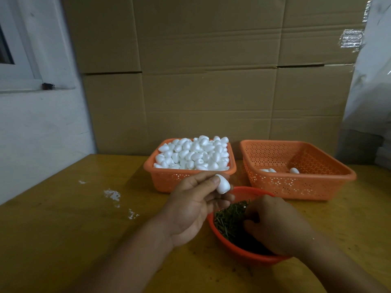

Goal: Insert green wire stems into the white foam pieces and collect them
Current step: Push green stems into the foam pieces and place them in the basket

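Observation:
My left hand (190, 205) holds one white foam piece (222, 184) between thumb and fingertips, just above the rim of a round red bowl (239, 253). The bowl is filled with short green wire stems (229, 218). My right hand (277, 225) reaches down into the bowl with its fingers curled among the stems; whether it grips one is hidden. Behind, an orange basket (169, 178) is heaped with white foam pieces (194, 153). A second orange basket (300, 182) on the right holds a few foam pieces (294, 170) at its bottom.
Everything rests on a yellow-brown wooden table (84, 229). White foam crumbs (113, 194) lie scattered on its left side. Stacked cardboard boxes (211, 81) stand right behind the baskets, and a white wall (31, 123) runs along the left.

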The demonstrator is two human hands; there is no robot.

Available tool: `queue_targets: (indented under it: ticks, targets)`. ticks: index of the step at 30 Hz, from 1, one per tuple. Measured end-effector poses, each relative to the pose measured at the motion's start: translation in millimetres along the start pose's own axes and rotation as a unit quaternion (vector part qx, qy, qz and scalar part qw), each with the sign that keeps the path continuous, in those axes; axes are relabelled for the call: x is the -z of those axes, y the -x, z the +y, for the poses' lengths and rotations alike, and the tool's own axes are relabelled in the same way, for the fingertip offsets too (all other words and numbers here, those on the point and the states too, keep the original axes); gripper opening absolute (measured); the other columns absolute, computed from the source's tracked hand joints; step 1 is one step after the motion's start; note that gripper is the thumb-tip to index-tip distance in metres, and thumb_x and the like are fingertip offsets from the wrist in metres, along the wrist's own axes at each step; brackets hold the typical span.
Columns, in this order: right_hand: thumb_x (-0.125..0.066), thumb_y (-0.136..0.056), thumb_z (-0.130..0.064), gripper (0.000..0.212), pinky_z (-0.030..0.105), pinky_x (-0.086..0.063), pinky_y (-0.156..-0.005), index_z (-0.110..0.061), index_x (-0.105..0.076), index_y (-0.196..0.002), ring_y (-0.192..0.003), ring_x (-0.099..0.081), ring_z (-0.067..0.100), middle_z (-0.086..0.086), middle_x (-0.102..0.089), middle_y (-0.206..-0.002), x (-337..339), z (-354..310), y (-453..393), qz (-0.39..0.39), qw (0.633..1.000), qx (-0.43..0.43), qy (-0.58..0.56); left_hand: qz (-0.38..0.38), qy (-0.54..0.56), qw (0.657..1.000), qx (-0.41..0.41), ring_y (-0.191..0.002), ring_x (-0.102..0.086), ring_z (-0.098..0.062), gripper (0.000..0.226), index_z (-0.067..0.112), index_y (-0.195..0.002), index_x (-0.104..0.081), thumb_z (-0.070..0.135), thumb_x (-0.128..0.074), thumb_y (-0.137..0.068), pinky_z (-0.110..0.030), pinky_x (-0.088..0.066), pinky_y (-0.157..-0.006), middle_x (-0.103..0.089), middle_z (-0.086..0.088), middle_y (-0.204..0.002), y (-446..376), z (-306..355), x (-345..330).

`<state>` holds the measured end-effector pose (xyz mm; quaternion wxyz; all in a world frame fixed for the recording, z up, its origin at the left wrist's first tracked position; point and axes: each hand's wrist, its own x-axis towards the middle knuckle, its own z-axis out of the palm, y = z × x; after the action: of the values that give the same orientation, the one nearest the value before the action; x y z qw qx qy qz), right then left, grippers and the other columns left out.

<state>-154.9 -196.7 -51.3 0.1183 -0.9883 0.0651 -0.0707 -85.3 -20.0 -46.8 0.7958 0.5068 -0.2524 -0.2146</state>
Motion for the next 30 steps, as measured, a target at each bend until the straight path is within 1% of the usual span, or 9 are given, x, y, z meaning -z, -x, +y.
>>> queue_targets:
  ticks: [4, 8, 12, 15, 18, 20, 22, 25, 30]
  targets:
    - [-0.065, -0.085, -0.030, 0.013, 0.037, -0.053, -0.066, -0.024, -0.065, -0.074, -0.068, -0.062, 0.015, -0.003, -0.065, -0.072, 4.0, 0.3, 2.2, 0.067, 0.997, 0.012, -0.046, 0.006, 0.038, 0.999, 0.021, -0.083, -0.072, -0.025, 0.026, -0.001, -0.098, -0.071, 0.021, -0.063, -0.085, -0.028, -0.059, -0.069, -0.072, -0.020, -0.098, 0.7, 1.8, 0.6]
    - [-0.067, -0.085, -0.024, 0.010, 0.035, -0.051, -0.065, -0.022, -0.071, -0.076, -0.063, -0.061, 0.011, -0.004, -0.066, -0.068, 6.2, 0.1, 5.6, 0.099, 0.991, 0.039, -0.079, 0.012, 0.041, 0.998, 0.038, -0.080, -0.072, -0.024, 0.024, 0.001, -0.096, -0.071, 0.022, -0.064, -0.086, -0.028, -0.058, -0.067, -0.072, -0.020, -0.095, 2.5, 2.7, -0.7]
    - [-0.071, -0.084, -0.023, 0.005, 0.033, -0.054, -0.066, -0.027, -0.073, -0.086, -0.067, -0.063, 0.007, -0.008, -0.069, -0.075, 8.1, 1.0, 7.9, 0.121, 0.986, 0.040, -0.105, 0.014, 0.042, 0.998, 0.035, -0.074, -0.069, -0.024, 0.029, 0.007, -0.114, -0.069, 0.021, -0.061, -0.089, -0.029, -0.056, -0.062, -0.071, -0.020, -0.091, 3.0, 4.1, -1.5]
    - [-0.074, -0.083, -0.019, 0.010, 0.033, -0.055, -0.061, -0.027, -0.069, -0.082, -0.062, -0.064, 0.006, -0.004, -0.070, -0.070, 9.4, 4.2, 10.5, 0.147, 0.971, 0.034, -0.185, 0.015, 0.032, 0.999, 0.034, -0.069, -0.067, -0.021, 0.024, 0.010, -0.104, -0.072, 0.025, -0.062, -0.088, -0.027, -0.054, -0.059, -0.070, -0.017, -0.087, 3.4, 4.3, -1.5]
    - [-0.077, -0.085, -0.012, 0.014, 0.020, -0.046, -0.047, -0.020, -0.068, -0.077, -0.049, -0.060, 0.007, 0.004, -0.071, -0.065, 13.4, 2.5, 15.5, 0.153, 0.922, 0.063, -0.351, 0.020, 0.011, 0.999, 0.045, -0.064, -0.064, -0.017, 0.024, 0.012, -0.093, -0.070, 0.034, -0.065, -0.086, -0.024, -0.050, -0.055, -0.069, -0.012, -0.080, 4.0, 4.3, -2.0]
    - [-0.079, -0.080, -0.022, 0.013, 0.017, -0.045, -0.048, -0.015, -0.070, -0.075, -0.051, -0.061, 0.009, 0.007, -0.071, -0.064, 17.1, -3.1, 19.1, 0.169, 0.879, 0.088, -0.437, 0.022, -0.006, 0.998, 0.052, -0.060, -0.060, -0.015, 0.029, 0.013, -0.092, -0.067, 0.041, -0.066, -0.085, -0.023, -0.048, -0.053, -0.067, -0.008, -0.075, 4.4, 4.2, -2.3]
    - [-0.077, -0.071, -0.029, 0.021, 0.016, -0.046, -0.049, -0.009, -0.070, -0.072, -0.050, -0.059, 0.008, 0.008, -0.069, -0.061, 18.8, -10.1, 22.5, 0.188, 0.843, 0.109, -0.491, 0.023, -0.007, 0.998, 0.057, -0.058, -0.058, -0.013, 0.029, 0.015, -0.088, -0.067, 0.044, -0.067, -0.085, -0.022, -0.046, -0.052, -0.063, -0.005, -0.071, 5.0, 4.9, -2.6]
    - [-0.077, -0.068, -0.020, 0.020, 0.014, -0.044, -0.048, -0.001, -0.070, -0.071, -0.047, -0.054, 0.004, 0.004, -0.063, -0.054, 17.8, -17.5, 24.4, 0.180, 0.790, 0.130, -0.571, 0.021, 0.005, 0.998, 0.062, -0.056, -0.055, -0.010, 0.032, 0.016, -0.089, -0.067, 0.046, -0.071, -0.081, -0.020, -0.045, -0.050, -0.058, -0.003, -0.069, 5.9, 6.6, -3.5]
    - [-0.076, -0.065, -0.013, 0.016, 0.022, -0.055, -0.054, -0.009, -0.078, -0.080, -0.053, -0.067, 0.017, 0.016, -0.073, -0.067, 12.3, -22.9, 25.7, 0.147, 0.752, 0.131, -0.629, 0.023, -0.005, 0.998, 0.063, -0.054, -0.050, -0.009, 0.035, 0.016, -0.089, -0.065, 0.049, -0.071, -0.079, -0.019, -0.040, -0.049, -0.054, -0.001, -0.067, 6.5, 6.5, -4.6]
